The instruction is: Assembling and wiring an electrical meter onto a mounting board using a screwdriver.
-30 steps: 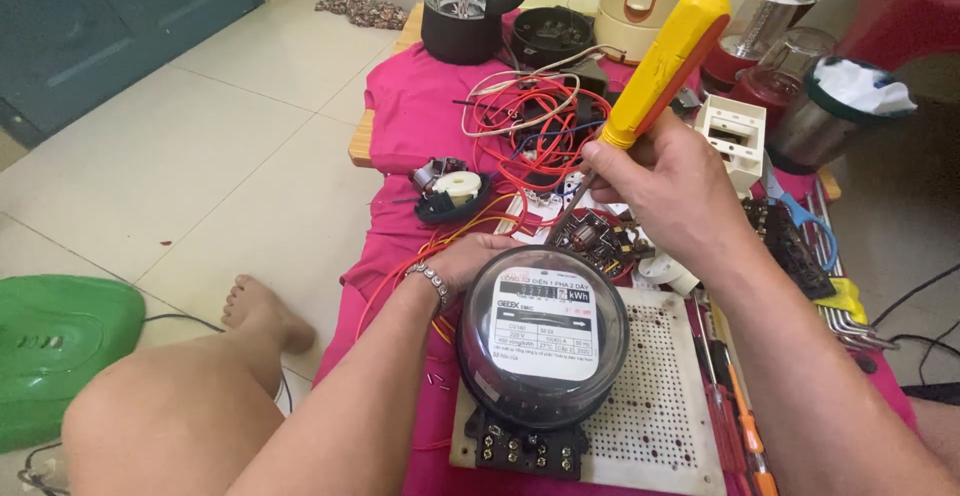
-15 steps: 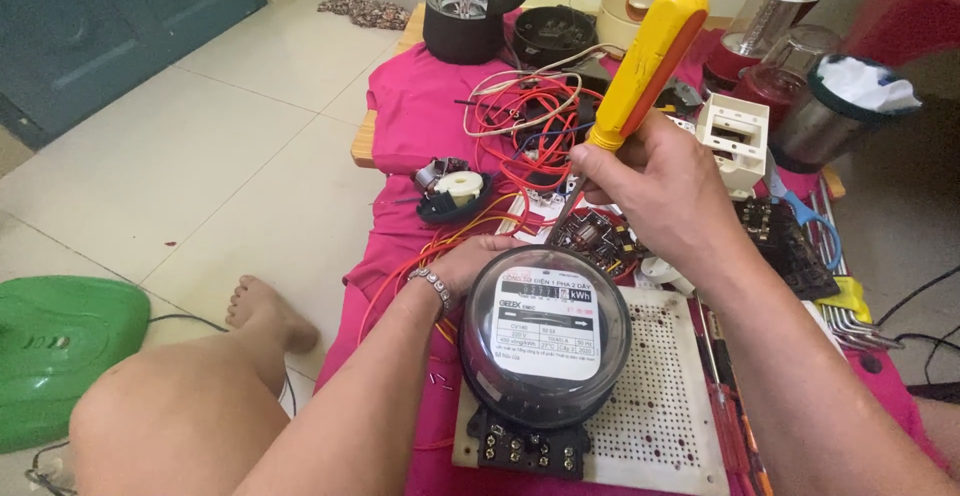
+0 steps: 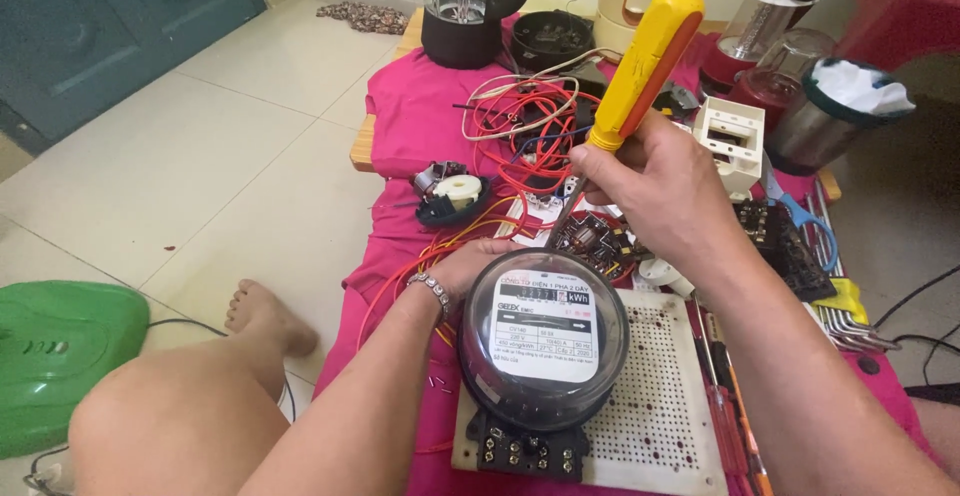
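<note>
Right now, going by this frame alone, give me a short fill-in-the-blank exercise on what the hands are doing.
1. The right hand grips a screwdriver with a ____ handle.
2. The left hand rests behind the round ____.
3. The meter sits on a white perforated ____.

Missing words: yellow; electricity meter; board

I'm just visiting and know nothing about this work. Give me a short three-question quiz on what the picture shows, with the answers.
1. Which hand holds the yellow screwdriver?
2. True or false: the round meter sits on a white perforated board.
3. What lies just beyond the meter? A) tangled red wires B) a book C) a plate

Key
1. The right hand, fingers closed round the handle, tip pointing down behind the meter.
2. True. The left hand rests at the meter's far left edge.
3. A.
</note>
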